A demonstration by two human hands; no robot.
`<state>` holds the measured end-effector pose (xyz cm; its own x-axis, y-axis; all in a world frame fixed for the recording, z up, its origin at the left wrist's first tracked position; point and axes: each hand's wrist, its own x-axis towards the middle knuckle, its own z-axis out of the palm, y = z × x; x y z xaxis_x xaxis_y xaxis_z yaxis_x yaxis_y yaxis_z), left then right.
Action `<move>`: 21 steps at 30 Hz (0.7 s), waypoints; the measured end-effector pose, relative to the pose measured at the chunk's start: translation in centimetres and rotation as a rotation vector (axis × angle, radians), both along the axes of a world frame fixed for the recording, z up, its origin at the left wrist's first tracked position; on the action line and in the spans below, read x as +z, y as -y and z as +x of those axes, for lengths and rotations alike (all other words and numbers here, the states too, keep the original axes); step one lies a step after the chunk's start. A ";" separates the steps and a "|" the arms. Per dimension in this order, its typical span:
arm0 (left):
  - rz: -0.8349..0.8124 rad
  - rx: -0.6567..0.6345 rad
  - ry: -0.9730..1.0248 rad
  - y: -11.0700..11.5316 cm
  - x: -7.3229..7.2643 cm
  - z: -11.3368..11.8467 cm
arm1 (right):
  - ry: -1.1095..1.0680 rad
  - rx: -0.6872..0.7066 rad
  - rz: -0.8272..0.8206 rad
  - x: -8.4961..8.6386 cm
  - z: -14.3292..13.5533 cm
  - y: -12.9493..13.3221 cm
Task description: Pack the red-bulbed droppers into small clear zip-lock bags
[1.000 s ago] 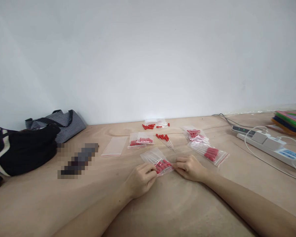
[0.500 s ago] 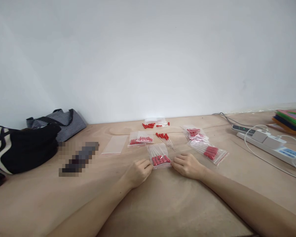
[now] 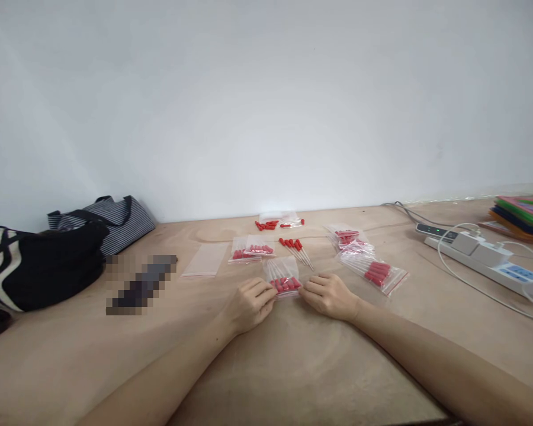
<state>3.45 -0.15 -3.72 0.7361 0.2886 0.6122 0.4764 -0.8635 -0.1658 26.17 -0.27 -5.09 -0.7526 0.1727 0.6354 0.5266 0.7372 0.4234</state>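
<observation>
A clear zip bag (image 3: 281,267) lies flat in front of me, holding several droppers with red rubber bulbs toward its near edge. My left hand (image 3: 252,303) is closed on the bag's near left corner. At the near right corner my right hand (image 3: 329,296) pinches the bag, its fingers curled. Just beyond the bag, several loose glass droppers (image 3: 297,249) with red bulbs lie fanned on the table. Two filled zip bags (image 3: 252,249) overlap to the left of them. More filled bags (image 3: 375,272) are piled to the right.
Loose red bulbs (image 3: 266,225) lie near the wall beside a clear bag. A flat bag (image 3: 204,260) is left of centre. Striped (image 3: 124,225) and black bags (image 3: 57,266) and a blurred dark object (image 3: 144,284) occupy the left. A power strip (image 3: 484,260) with cables and coloured sheets (image 3: 522,218) are right.
My right hand has shifted slightly left, closer to my left hand. My left fingers now reach a little further over the bag's corner.
</observation>
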 end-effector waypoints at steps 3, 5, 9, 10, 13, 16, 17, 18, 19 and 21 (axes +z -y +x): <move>0.052 -0.043 -0.008 0.0 0.2 0.4 | -0.013 0.031 0.009 0.0 -0.5 0.0; 0.077 -0.060 -0.037 0.0 0.3 0.5 | -0.023 0.044 0.021 0.0 -0.7 0.0; 0.090 -0.091 -0.040 0.0 0.3 0.3 | -0.032 0.033 0.035 0.1 -0.7 0.1; 0.092 -0.095 -0.029 0.0 0.3 0.3 | -0.030 0.027 0.033 0.2 -0.6 0.1; 0.093 -0.093 0.009 0.0 0.3 0.4 | -0.032 0.027 0.021 0.1 -0.6 0.0; 0.099 -0.080 0.032 0.2 0.2 1.1 | -0.051 0.045 0.011 0.1 -0.9 0.1; 0.105 -0.075 0.036 0.3 0.2 1.4 | -0.059 0.049 0.009 0.1 -1.0 0.1; 0.110 -0.070 0.037 0.4 0.2 1.7 | -0.067 0.051 0.006 0.1 -1.2 0.2; 0.113 -0.064 0.036 0.5 0.1 1.9 | -0.074 0.051 0.003 0.2 -1.4 0.3; 0.113 -0.049 0.029 0.7 0.1 2.3 | -0.088 0.046 -0.004 0.3 -1.7 0.4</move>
